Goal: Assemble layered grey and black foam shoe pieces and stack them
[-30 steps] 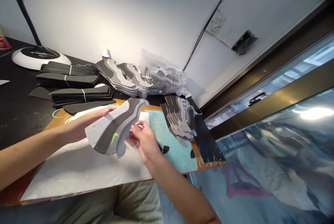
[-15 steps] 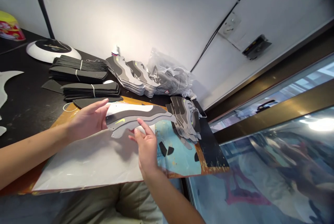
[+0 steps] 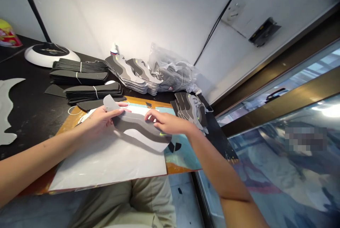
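Note:
Just above the white sheet (image 3: 106,160), a layered shoe upper panel (image 3: 138,125) in grey tones is held with a wavy edge and a small yellow-green swoosh at its right end. My left hand (image 3: 99,116) pinches its left part, thumb on top, while the pale grey tip sticks up past the thumb. At the panel's far edge, toward the right, my right hand (image 3: 172,123) grips with bent fingers; some fingertips are hidden. Beyond that hand lies a fanned pile of similar panels (image 3: 186,106). Small black pieces (image 3: 174,146) rest on the light blue surface.
Banded bundles of black strips (image 3: 79,77) lie at the back left, near a lamp base (image 3: 50,54). Stacked upper panels (image 3: 127,75) and a clear plastic bag (image 3: 172,68) line the wall. A white bottle (image 3: 114,49) stands behind. Glass (image 3: 265,185) borders the table's right.
The panel has been turned round: its swoosh end went from left to right, and the white patch now faces me. My right hand moved from the near edge to the far edge.

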Motion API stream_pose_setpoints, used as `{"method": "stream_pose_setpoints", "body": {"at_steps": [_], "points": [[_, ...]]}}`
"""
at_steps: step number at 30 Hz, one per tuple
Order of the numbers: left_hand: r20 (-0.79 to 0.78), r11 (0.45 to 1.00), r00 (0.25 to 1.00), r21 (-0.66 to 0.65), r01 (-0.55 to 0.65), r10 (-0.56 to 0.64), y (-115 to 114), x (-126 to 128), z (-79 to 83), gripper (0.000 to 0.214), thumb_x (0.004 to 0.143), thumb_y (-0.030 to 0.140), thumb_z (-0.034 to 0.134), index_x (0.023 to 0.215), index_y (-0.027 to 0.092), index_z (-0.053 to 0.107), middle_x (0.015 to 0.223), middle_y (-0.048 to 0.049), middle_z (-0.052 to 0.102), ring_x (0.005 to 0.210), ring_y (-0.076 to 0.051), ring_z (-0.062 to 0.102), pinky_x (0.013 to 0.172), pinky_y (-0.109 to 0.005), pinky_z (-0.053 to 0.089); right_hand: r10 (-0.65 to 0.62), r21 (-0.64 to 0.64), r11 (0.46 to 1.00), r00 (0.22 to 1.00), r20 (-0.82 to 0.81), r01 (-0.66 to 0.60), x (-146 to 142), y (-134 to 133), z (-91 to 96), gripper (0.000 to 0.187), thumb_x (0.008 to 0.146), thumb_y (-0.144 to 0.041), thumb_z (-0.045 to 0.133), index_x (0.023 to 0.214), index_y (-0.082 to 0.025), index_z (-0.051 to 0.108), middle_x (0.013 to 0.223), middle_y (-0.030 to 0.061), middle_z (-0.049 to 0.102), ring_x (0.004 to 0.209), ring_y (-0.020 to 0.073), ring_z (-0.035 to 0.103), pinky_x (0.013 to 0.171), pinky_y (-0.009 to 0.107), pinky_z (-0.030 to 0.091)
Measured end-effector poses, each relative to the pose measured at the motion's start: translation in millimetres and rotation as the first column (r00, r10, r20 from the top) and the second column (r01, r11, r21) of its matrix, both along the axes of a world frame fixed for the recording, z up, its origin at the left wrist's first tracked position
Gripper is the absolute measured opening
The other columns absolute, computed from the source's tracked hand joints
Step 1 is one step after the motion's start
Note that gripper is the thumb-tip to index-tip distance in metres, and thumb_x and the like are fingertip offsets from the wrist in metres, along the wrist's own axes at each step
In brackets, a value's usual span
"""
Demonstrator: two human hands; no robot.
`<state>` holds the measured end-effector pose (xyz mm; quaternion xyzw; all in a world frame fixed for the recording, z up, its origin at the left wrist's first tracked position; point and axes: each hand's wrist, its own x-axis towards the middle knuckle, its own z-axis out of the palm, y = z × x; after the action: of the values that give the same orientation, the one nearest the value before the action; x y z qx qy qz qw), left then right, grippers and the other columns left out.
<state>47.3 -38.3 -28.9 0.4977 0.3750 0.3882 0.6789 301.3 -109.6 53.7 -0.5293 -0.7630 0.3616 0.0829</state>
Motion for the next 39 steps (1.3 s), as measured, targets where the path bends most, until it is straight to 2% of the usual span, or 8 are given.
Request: {"method": "stream_pose_setpoints", "body": {"at_steps": [3, 7, 11, 14, 19, 25, 30, 39], "points": [[0.028, 0.998, 0.999, -0.05, -0.036, 0.038, 4.5, -1.6, -0.5, 0.047, 0.074, 0.038, 0.085, 0.114, 0.016, 0.072, 0.1, -0.0064, 0.076, 0.081, -0.014, 0.065, 0.058, -0.015, 0.048, -0.135, 0.05, 0.99, 0.989, 0.064, 0.132, 7.3, 15.5, -7.1, 0.032, 0.089, -0.024, 0.06, 0.121, -0.024, 0.054, 0.101, 0.0021, 0.066, 0.083, 0.0161, 0.06, 0.073, 0.027, 0.041], [0.067, 0.989, 0.988, -0.07, -0.132, 0.136, 7.5, -1.5, 4.9, 0.048, 0.071, 0.035, 0.087, 0.112, 0.015, 0.072, 0.093, -0.0063, 0.076, 0.068, -0.011, 0.063, 0.048, -0.013, 0.044, -0.304, 0.12, 0.939, 0.94, -0.158, 0.323, 26.2, 26.8, -32.1, 0.021, 0.086, -0.039, 0.067, 0.097, -0.021, 0.065, 0.088, 0.0006, 0.067, 0.08, 0.0152, 0.06, 0.072, 0.026, 0.042], [0.106, 0.976, 0.974, -0.109, -0.19, 0.202, 10.3, -1.0, 10.8, 0.038, 0.07, 0.025, 0.085, 0.105, 0.016, 0.074, 0.095, -0.0063, 0.077, 0.068, -0.012, 0.066, 0.047, -0.014, 0.047, -0.419, -0.063, 0.884, 0.726, -0.545, 0.463, 43.5, 30.2, -62.5, 0.034, 0.078, -0.053, 0.073, 0.085, -0.02, 0.066, 0.081, 0.0012, 0.068, 0.072, 0.0144, 0.061, 0.068, 0.026, 0.047], [0.133, 0.966, 0.963, -0.144, -0.216, 0.235, 13.3, -2.5, 10.6, 0.034, 0.071, 0.016, 0.082, 0.103, 0.015, 0.074, 0.095, -0.0076, 0.077, 0.067, -0.013, 0.067, 0.048, -0.014, 0.05, -0.505, -0.206, 0.834, 0.559, -0.657, 0.512, 47.7, 30.7, -79.3, 0.046, 0.07, -0.063, 0.076, 0.083, -0.02, 0.066, 0.077, -0.0001, 0.068, 0.066, 0.0136, 0.061, 0.065, 0.027, 0.05], [0.127, 0.968, 0.966, -0.144, -0.205, 0.224, 19.2, -7.6, 1.2, 0.032, 0.076, 0.018, 0.08, 0.108, 0.016, 0.075, 0.095, -0.0044, 0.077, 0.065, -0.008, 0.063, 0.047, -0.009, 0.045, -0.534, -0.267, 0.811, 0.471, -0.702, 0.522, 46.4, 27.9, -88.7, 0.052, 0.063, -0.067, 0.08, 0.084, -0.021, 0.069, 0.077, -0.0006, 0.07, 0.065, 0.0132, 0.062, 0.064, 0.026, 0.051], [0.122, 0.961, 0.959, -0.146, -0.236, 0.254, 19.0, -7.8, 1.0, 0.028, 0.076, 0.016, 0.079, 0.104, 0.016, 0.075, 0.095, -0.0038, 0.076, 0.067, -0.008, 0.063, 0.049, -0.008, 0.046, -0.5, -0.25, 0.835, 0.485, -0.718, 0.49, 46.5, 23.7, -89.9, 0.055, 0.066, -0.069, 0.077, 0.085, -0.018, 0.071, 0.074, -0.0004, 0.068, 0.061, 0.0111, 0.059, 0.06, 0.024, 0.05], [0.107, 0.963, 0.963, -0.132, -0.234, 0.249, 20.0, -7.4, 0.7, 0.028, 0.081, 0.019, 0.076, 0.109, 0.016, 0.074, 0.098, -0.0065, 0.077, 0.075, -0.011, 0.066, 0.057, -0.01, 0.051, -0.47, -0.202, 0.852, 0.534, -0.703, 0.484, 46.3, 25.2, -93.7, 0.045, 0.067, -0.061, 0.08, 0.073, -0.019, 0.065, 0.069, -0.0035, 0.062, 0.059, 0.0108, 0.057, 0.061, 0.025, 0.051], [0.113, 0.959, 0.958, -0.139, -0.246, 0.262, 20.5, -6.0, 3.9, 0.031, 0.076, 0.016, 0.079, 0.106, 0.016, 0.074, 0.091, -0.0055, 0.078, 0.062, -0.008, 0.062, 0.043, -0.008, 0.041, -0.487, -0.184, 0.838, 0.553, -0.676, 0.513, 46.6, 26.1, -98.4, 0.041, 0.071, -0.06, 0.076, 0.073, -0.021, 0.063, 0.066, -0.0044, 0.058, 0.059, 0.0113, 0.054, 0.061, 0.026, 0.049]]}}
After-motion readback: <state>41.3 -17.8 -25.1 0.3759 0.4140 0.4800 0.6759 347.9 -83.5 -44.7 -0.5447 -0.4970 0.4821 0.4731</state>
